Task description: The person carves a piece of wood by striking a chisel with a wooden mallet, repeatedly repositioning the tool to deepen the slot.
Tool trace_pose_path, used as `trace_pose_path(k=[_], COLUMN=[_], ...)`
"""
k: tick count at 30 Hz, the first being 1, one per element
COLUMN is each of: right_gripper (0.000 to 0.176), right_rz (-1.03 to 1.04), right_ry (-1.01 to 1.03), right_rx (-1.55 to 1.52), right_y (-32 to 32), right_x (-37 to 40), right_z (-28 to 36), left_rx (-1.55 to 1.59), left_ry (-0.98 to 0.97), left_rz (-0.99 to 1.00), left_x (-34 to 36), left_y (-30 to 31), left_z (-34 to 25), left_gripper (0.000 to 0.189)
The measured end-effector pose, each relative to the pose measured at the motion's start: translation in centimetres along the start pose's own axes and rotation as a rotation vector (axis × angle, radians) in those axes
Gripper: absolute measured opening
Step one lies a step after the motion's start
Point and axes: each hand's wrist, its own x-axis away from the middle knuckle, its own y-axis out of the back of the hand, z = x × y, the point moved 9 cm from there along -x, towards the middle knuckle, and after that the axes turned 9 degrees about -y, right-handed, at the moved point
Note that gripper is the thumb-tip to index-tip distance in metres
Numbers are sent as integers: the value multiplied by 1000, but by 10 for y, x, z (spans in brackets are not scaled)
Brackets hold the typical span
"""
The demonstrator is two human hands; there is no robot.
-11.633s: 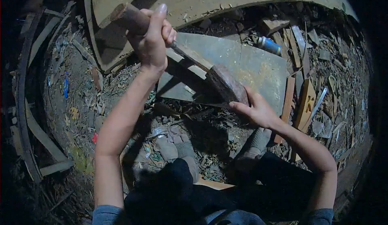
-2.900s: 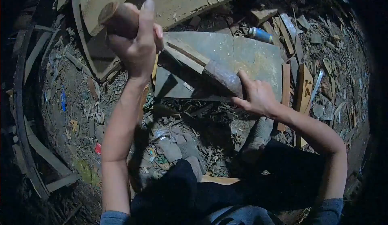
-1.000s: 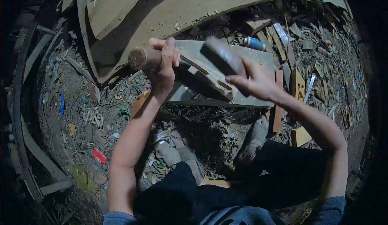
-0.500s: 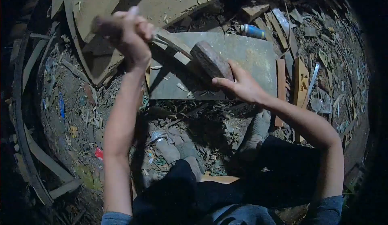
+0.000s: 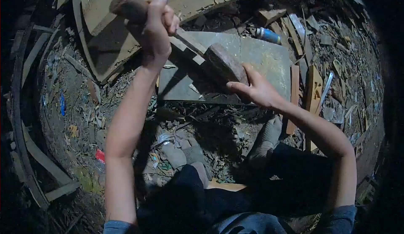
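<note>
Wooden-handled tool (image 5: 130, 6) was clenched in the left hand's (image 5: 156, 27) closed fist, above the grey slab (image 5: 269, 61). Right hand (image 5: 257, 91) loosely clasped the reddish-brown block (image 5: 223, 63) on that slab, fingers half-curled.

The right half of the flat grey slab (image 5: 265, 61) lies bare and open from above. Its left part is barred by the left hand (image 5: 155, 23), clenched on a brown wooden handle (image 5: 126, 6), and by the dark rounded block (image 5: 225, 63) gripped by the right hand (image 5: 254, 91). A blue-and-white cylinder (image 5: 269, 35) and pale wooden offcuts (image 5: 313, 91) crowd the far and right edges.
</note>
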Motion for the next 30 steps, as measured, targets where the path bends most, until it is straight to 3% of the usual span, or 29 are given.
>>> trace_pose_path(k=[10,16,19,21,23,25,26,27,30], right_gripper=[78,79,77,72,62,56,56,54,55], right_rz=[4,20,-76,-169,-335,-458,-470,-529,-590], right_ry=[-10,78,-16,85,376,708,708,1022,845], right_rx=[40,-229,-330,-477,-405,-366,-358,-339,300], right_y=[4,2,28,76,127,160,161,163,138], right_x=[4,-5,-6,7,28,72,67,83,98], right_z=[4,-4,5,47,104,165,175,199,206], left_rx=[-170,-317,-345,-350,-311,-517,-497,-488,-739], left_ry=[-4,-116,-162,-111,-141,-230,-198,-204,-612], left_rz=[88,157,187,164,143,189,192,195,263], left_x=[1,-2,-2,0,1,1,4,4,18], left_y=[-30,-41,-43,-41,-43,-42,-45,-46,-57], left_z=[8,18,16,22,18,16,14,15,-13], left_gripper=[24,15,18,26,26,25,25,25,22])
